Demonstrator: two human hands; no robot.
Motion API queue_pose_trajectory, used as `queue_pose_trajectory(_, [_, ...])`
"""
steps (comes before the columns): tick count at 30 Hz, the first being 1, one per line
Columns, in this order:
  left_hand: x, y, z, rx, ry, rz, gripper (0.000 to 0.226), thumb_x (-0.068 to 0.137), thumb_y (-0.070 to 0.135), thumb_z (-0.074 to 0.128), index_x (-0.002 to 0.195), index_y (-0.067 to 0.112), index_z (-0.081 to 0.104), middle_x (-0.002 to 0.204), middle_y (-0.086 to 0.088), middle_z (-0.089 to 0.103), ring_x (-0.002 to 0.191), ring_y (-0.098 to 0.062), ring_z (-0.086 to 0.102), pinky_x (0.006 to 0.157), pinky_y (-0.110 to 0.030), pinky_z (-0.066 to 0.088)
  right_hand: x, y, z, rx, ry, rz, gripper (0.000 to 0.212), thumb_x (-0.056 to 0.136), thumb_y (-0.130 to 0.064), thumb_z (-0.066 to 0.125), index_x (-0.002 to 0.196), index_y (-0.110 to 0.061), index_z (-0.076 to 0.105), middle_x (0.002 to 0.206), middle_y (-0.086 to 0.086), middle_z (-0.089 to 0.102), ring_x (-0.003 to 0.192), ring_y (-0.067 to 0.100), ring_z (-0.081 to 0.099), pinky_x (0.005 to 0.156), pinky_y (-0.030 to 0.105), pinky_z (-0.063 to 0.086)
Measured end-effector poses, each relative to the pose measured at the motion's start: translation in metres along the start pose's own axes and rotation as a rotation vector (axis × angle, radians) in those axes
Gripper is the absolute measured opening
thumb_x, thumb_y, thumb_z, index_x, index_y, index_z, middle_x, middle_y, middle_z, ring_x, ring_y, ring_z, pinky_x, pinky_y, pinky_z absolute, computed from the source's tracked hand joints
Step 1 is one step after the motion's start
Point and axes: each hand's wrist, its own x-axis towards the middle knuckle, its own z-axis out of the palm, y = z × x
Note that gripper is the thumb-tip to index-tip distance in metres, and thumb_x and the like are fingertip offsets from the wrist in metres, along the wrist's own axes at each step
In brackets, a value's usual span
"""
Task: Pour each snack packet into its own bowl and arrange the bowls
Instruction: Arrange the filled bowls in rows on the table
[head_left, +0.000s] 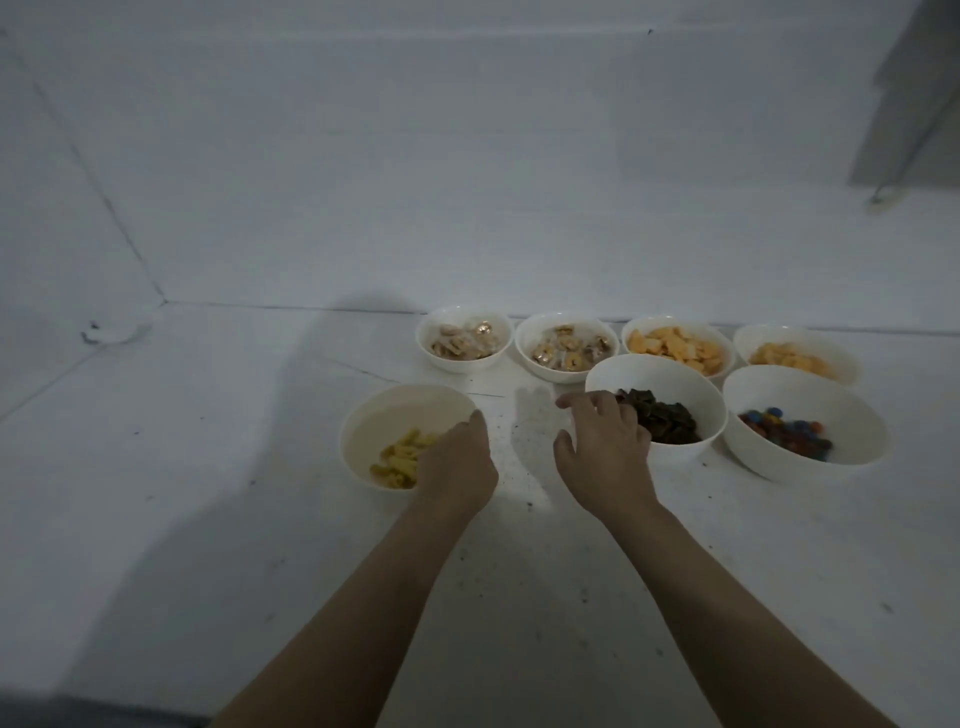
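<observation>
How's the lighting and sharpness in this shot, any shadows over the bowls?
Head view: dim and soft, slightly blurred; a broad shadow falls left of the bowl of yellow snacks, gripped by the left hand; a bright patch lies beside the right hand; wide-angle bending at edges.

Seven white bowls of snacks stand upright near the counter's (208, 519) far edge.
Four line the back; the yellow-snack bowl (374, 415), dark-snack bowl (675, 384) and candy bowl (831, 415) sit in front.
</observation>
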Motion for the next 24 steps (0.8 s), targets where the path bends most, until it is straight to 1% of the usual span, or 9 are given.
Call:
queue_pose_trajectory(2, [0.009, 0.002, 0.0, -0.013, 0.034, 0.101, 0.042, 0.096, 0.012, 0.046, 0.138, 0.015, 0.043, 0.122, -0.007, 0.062, 0.109, -0.026, 0.06, 0.088, -0.04, 0.053, 0.003, 0.002, 0.005, -0.049, 0.018, 0.067, 0.043, 0.095, -0.02, 0.049, 0.138, -0.018, 0.046, 0.14, 0.009, 0.044, 0.128, 0.033, 0.039, 0.103, 0.05, 0.033])
queue_pose_trajectory(3, [0.013, 0.003, 0.001, -0.036, 0.036, 0.131, 0.044, 0.096, 0.011, 0.046, 0.139, 0.018, 0.045, 0.122, -0.006, 0.063, 0.11, -0.026, 0.06, 0.088, -0.041, 0.052, 0.005, 0.004, 0.008, -0.06, 0.016, 0.098, 0.046, 0.095, -0.02, 0.048, 0.141, -0.016, 0.043, 0.143, 0.01, 0.043, 0.13, 0.034, 0.039, 0.104, 0.05, 0.033])
queue_pose_trajectory(5, [0.019, 0.005, 0.004, -0.085, 0.019, 0.166, 0.05, 0.096, 0.01, 0.045, 0.144, 0.026, 0.042, 0.132, -0.004, 0.059, 0.119, -0.026, 0.056, 0.096, -0.041, 0.049, 0.009, 0.008, 0.011, -0.026, 0.0, 0.153, 0.05, 0.096, -0.018, 0.047, 0.145, -0.014, 0.038, 0.144, 0.011, 0.045, 0.129, 0.035, 0.041, 0.105, 0.049, 0.033])
queue_pose_trajectory(8, [0.025, 0.012, 0.011, -0.131, 0.021, 0.218, 0.051, 0.098, 0.011, 0.044, 0.143, 0.034, 0.043, 0.143, -0.002, 0.053, 0.131, -0.028, 0.045, 0.108, -0.041, 0.036, 0.015, 0.016, 0.011, 0.024, -0.001, 0.184, 0.047, 0.097, -0.015, 0.045, 0.144, -0.013, 0.043, 0.135, 0.01, 0.057, 0.123, 0.034, 0.047, 0.104, 0.045, 0.034])
queue_pose_trajectory(10, [0.026, 0.016, 0.014, -0.137, 0.023, 0.26, 0.05, 0.099, 0.011, 0.042, 0.142, 0.036, 0.044, 0.146, -0.002, 0.049, 0.135, -0.029, 0.04, 0.112, -0.041, 0.026, 0.015, 0.02, 0.012, 0.018, 0.008, 0.165, 0.044, 0.097, -0.013, 0.045, 0.142, -0.014, 0.048, 0.136, 0.009, 0.058, 0.124, 0.033, 0.049, 0.104, 0.044, 0.034])
queue_pose_trajectory(12, [0.026, 0.019, 0.014, -0.131, 0.033, 0.287, 0.049, 0.1, 0.013, 0.042, 0.142, 0.037, 0.044, 0.147, -0.002, 0.048, 0.136, -0.029, 0.038, 0.112, -0.041, 0.021, 0.015, 0.022, 0.014, 0.014, 0.024, 0.137, 0.043, 0.097, -0.011, 0.045, 0.139, -0.014, 0.051, 0.135, 0.009, 0.059, 0.123, 0.032, 0.05, 0.104, 0.044, 0.035])
queue_pose_trajectory(18, [0.026, 0.032, 0.016, -0.172, 0.036, 0.266, 0.047, 0.101, 0.015, 0.04, 0.142, 0.037, 0.044, 0.144, -0.002, 0.051, 0.136, -0.028, 0.037, 0.113, -0.04, 0.018, 0.014, 0.032, 0.02, 0.021, 0.053, 0.067, 0.044, 0.091, -0.006, 0.048, 0.135, -0.011, 0.056, 0.127, 0.01, 0.064, 0.115, 0.035, 0.055, 0.098, 0.045, 0.041])
queue_pose_trajectory(21, [0.026, 0.037, 0.017, -0.178, 0.026, 0.266, 0.046, 0.102, 0.016, 0.04, 0.142, 0.036, 0.044, 0.144, -0.002, 0.052, 0.136, -0.026, 0.037, 0.112, -0.041, 0.019, 0.014, 0.035, 0.019, 0.039, 0.063, 0.044, 0.045, 0.091, -0.007, 0.049, 0.134, -0.012, 0.057, 0.128, 0.008, 0.064, 0.116, 0.034, 0.055, 0.099, 0.044, 0.041])
queue_pose_trajectory(24, [0.026, 0.039, 0.017, -0.172, 0.031, 0.259, 0.045, 0.102, 0.017, 0.04, 0.142, 0.037, 0.044, 0.143, -0.001, 0.053, 0.136, -0.025, 0.038, 0.112, -0.041, 0.019, 0.013, 0.039, 0.019, 0.088, 0.101, 0.005, 0.042, 0.089, -0.004, 0.051, 0.127, -0.015, 0.065, 0.126, 0.004, 0.067, 0.112, 0.033, 0.057, 0.095, 0.043, 0.043])
